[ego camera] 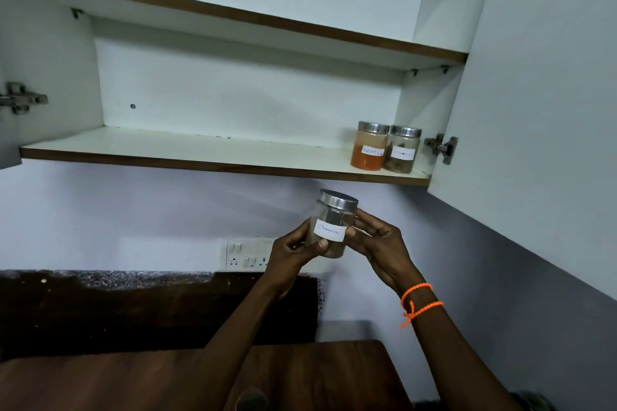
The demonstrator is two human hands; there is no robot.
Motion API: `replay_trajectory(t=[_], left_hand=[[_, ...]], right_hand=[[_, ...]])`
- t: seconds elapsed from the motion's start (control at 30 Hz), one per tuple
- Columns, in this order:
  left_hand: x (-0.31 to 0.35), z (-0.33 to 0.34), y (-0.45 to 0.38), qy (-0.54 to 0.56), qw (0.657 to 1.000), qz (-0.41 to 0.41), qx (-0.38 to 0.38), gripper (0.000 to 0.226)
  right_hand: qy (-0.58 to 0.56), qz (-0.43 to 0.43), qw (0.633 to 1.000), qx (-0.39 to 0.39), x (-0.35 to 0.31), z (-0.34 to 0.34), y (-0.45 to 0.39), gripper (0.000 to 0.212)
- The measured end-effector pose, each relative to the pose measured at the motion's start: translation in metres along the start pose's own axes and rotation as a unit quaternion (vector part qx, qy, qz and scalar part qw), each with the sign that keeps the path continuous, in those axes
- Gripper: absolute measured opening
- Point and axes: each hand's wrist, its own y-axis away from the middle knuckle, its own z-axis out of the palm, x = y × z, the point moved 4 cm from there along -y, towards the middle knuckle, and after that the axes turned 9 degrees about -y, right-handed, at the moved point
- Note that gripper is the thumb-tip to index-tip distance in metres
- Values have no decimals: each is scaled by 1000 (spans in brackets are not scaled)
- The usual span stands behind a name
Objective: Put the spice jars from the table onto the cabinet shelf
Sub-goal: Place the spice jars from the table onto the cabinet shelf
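Note:
I hold a clear glass jar (332,225) with a steel lid and a white label reading "Cinnamon" in both hands, just below the lower cabinet shelf (187,148). My left hand (293,252) grips its left side and bottom; my right hand (379,240) holds its right side. On the shelf's right end stand two steel-lidded jars side by side: one with orange-red powder (370,150) and one with brown pieces (402,150). A round steel lid of another jar (251,400) shows at the bottom edge on the wooden table (327,374).
The cabinet is open, with its right door (534,110) swung out beside the jars and an upper shelf (233,15) above. A switch and socket panel (247,253) sits on the wall behind my hands. A dark counter slab (133,307) runs left.

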Motion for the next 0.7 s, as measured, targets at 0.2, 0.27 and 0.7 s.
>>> replay_trajectory(t=[0.2,0.27,0.7], left_hand=[[14,2,-8,-6,1000,26,0,51],[17,3,-11,-10,1000,29,-2,50],[113,3,-111,-385,907,164,41,51]], right_hand=[[15,-15,1000,-11,-17,5,-6,76],[21,-21,999,-14,-23,7,-9,78],[30,-115,993,21,-93,39,-80,40]])
